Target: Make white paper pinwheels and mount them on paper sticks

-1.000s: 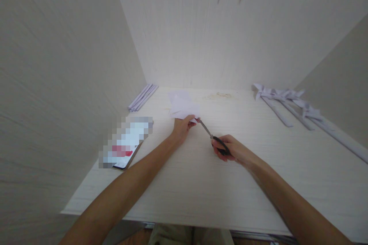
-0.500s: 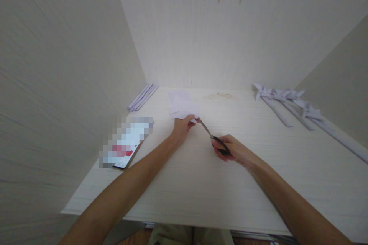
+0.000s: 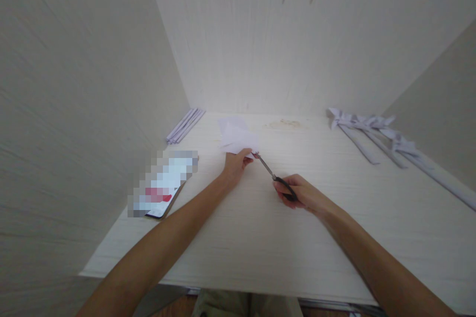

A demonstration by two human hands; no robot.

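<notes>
Two bare forearms enter from the bottom edge over open white desk [image 3: 241,247]. Right hand [image 3: 297,193] grips black-handled scissors [image 3: 273,176], blades at a white paper sheet [image 3: 238,139] pinched by the left hand [image 3: 235,164] at centre frame. Left of centre lies a blurred-out phone [image 3: 163,185]. Folded paper strips [image 3: 372,133] run off the right edge.

- The paper [image 3: 238,139] lies on the worktop [image 3: 260,237] near its back middle, with the left hand [image 3: 235,166] at its near edge.
- The scissors [image 3: 273,177] lie just right of that, their tips at the paper, handles in the right hand [image 3: 299,193].
- A phone [image 3: 163,185] lies left of the hands.
- Folded strips [image 3: 185,125] sit in the back left corner.
- Knotted strips [image 3: 375,133] lie at the right, along the wall.
</notes>
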